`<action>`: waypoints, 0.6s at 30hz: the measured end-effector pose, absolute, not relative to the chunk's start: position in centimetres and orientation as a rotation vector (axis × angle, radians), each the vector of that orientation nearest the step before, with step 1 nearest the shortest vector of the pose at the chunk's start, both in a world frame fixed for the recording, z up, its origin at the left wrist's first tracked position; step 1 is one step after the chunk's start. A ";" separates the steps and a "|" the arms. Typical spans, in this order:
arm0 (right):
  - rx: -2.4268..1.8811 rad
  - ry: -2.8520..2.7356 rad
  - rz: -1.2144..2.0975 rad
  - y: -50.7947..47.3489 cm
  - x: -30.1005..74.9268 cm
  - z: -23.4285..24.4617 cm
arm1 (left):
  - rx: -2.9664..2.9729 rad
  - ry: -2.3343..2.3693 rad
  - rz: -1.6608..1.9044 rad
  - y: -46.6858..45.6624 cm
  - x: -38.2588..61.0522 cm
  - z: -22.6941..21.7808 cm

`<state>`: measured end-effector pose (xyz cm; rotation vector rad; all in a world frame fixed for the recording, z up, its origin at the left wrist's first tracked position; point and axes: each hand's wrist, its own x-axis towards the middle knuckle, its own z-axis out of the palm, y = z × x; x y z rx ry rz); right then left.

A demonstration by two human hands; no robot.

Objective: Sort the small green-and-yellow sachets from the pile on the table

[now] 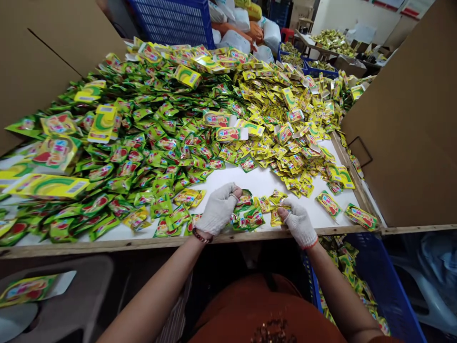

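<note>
My left hand, in a white knit glove with the thumb tip bare, is closed at a small green sachet with a red fruit picture. More green sachets lie just beneath and to its right. My right hand, gloved the same way, pinches a small yellow sachet near the table's front edge. Between both hands are a few other yellow sachets. The undersides of my fingers are partly hidden.
Green sachets heap up at left, yellow ones at right, with printed boxes among them. Cardboard panels flank the white table. A blue crate with packets sits below right; another blue crate stands behind.
</note>
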<state>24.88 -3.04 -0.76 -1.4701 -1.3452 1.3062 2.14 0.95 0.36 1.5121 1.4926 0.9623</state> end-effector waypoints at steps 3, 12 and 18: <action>-1.487 -1.352 1.263 -2.8 25.6 -0.4 | 1.697 1.609 0.859 2.0 1.1 0.4; -1.433 -1.220 1.306 -2.2 25.9 -0.8 | 1.907 1.760 0.694 2.6 2.5 -0.3; -1.395 -1.302 1.343 -2.0 26.0 -1.4 | 2.155 1.807 0.286 4.8 3.1 0.3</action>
